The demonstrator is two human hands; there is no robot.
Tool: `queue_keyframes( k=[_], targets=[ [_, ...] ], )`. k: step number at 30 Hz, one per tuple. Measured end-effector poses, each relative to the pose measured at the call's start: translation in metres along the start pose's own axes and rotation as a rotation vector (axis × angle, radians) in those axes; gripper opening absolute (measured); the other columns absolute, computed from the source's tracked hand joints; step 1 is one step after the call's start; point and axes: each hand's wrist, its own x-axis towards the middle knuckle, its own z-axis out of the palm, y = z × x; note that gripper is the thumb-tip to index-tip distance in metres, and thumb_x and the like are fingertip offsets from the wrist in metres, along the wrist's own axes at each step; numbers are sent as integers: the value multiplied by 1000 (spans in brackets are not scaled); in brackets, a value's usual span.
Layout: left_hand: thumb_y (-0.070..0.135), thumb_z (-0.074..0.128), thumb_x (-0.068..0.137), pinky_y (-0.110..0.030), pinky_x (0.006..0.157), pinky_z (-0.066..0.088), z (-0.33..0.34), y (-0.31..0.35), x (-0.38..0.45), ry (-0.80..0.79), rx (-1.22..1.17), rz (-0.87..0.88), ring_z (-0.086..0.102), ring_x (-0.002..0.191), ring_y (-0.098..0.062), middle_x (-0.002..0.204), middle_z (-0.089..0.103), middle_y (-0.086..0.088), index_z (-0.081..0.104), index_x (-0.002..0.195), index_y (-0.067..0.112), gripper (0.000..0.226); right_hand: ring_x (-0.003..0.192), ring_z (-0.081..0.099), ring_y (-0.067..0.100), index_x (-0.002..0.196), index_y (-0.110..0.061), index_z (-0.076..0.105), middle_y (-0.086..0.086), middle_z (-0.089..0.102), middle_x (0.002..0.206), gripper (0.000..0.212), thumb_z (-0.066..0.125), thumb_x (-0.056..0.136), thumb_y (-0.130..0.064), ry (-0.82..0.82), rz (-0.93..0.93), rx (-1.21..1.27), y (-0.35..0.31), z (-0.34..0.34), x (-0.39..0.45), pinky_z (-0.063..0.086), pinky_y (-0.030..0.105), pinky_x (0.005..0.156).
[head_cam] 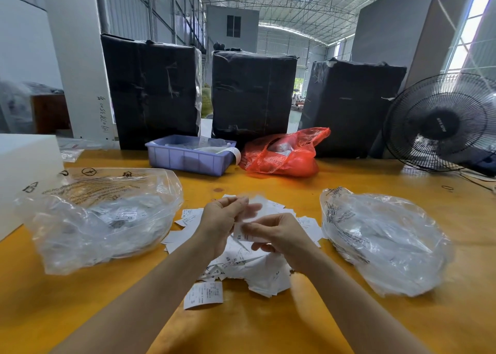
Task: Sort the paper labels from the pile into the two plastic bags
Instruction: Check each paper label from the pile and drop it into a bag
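A pile of white paper labels (255, 270) lies in the middle of the yellow table (268, 327). Both hands hover just above it. My left hand (222, 219) pinches a blurred white label at its fingertips. My right hand (279, 235) pinches a label marked XS (239, 235) between thumb and fingers. A clear plastic bag (102, 219) holding labels sits to the left of the pile. A second clear plastic bag (386, 241) with labels sits to the right. One single label (203, 295) lies apart at the front of the pile.
A purple plastic tray (188, 160) and a red plastic bag (284, 155) stand behind the pile. Three black wrapped boxes (252, 93) line the far edge. A black fan (440, 123) stands at the right, a white box (24, 171) at the left.
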Motion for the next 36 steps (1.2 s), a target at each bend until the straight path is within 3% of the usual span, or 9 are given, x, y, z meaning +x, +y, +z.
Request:
queue_keyframes(
  k=[6,11,13,17,19,21,28,31,36],
  targets=[
    [11,75,69,-28,56,53,2,-1,-5,-17,86,15,64,69,-14,70,73,-2,69,81,8,13,54,61,9,88,0,73,8,66,68,21,74,80,-19,-31,23,-26,3,2,1,45,17,52],
    [20,75,67,-22,64,42,-3,2,-2,16,131,51,66,72,-10,74,75,0,69,74,11,13,69,69,12,90,-10,74,0,74,82,45,74,68,-50,-173,52,-120,-1,-9,-2,53,22,60],
    [12,78,66,-21,70,44,-9,3,0,39,158,88,67,72,-13,71,74,-4,70,69,10,9,74,71,16,89,-8,73,4,74,88,49,72,65,-52,-111,52,-79,-4,-20,-2,54,22,61],
    [9,84,54,-20,69,47,-19,1,4,45,240,36,68,65,-14,68,72,-4,70,74,7,24,69,69,21,107,4,63,16,69,90,35,71,81,-17,233,-60,108,-1,-38,4,56,23,62],
    [18,84,44,-24,67,45,-20,0,3,25,326,-30,67,62,-9,66,72,0,70,77,9,37,66,68,22,119,-5,52,19,66,89,39,68,82,0,333,-136,179,0,-40,5,56,24,61],
    [22,85,40,-28,68,44,-20,-2,3,8,389,-53,67,62,-6,65,73,2,71,76,12,40,65,68,21,121,-15,47,19,65,90,49,69,80,1,331,-169,171,0,-39,4,55,23,59],
    [10,87,59,-26,66,47,-18,-6,5,0,505,-17,67,57,-4,70,74,2,71,77,13,24,53,64,9,85,-17,62,7,67,77,20,72,79,0,287,-287,-37,-5,-23,2,52,19,51],
    [3,85,61,-14,48,48,-16,-6,5,5,475,9,66,53,-6,73,72,-4,70,77,8,23,56,65,12,84,-17,62,11,67,81,21,72,79,0,296,-309,-79,-5,-22,1,54,21,53],
    [-1,84,62,-9,45,46,-16,-5,3,23,460,33,65,49,-4,74,70,-6,69,78,4,22,58,65,15,89,-12,63,13,68,81,19,73,78,-1,264,-303,-144,-1,-21,2,55,21,55]
  ],
)
